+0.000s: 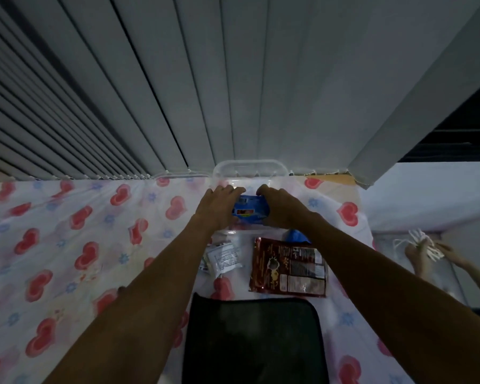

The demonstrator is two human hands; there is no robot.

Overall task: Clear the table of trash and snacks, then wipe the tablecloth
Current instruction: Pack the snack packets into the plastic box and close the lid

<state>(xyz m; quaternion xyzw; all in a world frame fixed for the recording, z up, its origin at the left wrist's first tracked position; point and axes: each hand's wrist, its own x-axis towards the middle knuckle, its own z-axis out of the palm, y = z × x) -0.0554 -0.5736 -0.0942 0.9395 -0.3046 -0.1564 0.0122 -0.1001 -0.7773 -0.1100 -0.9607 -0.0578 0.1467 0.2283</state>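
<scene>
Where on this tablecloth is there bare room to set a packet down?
The whole stretch of tablecloth left of the left arm is bare. It is crowded in the middle: both hands hold the blue packet at the clear container, with the white sachet, red packet and black cloth nearer.

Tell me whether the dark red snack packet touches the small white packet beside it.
Apart. The head view shows a strip of heart-print tablecloth between the dark red snack packet and the small white packet.
</scene>
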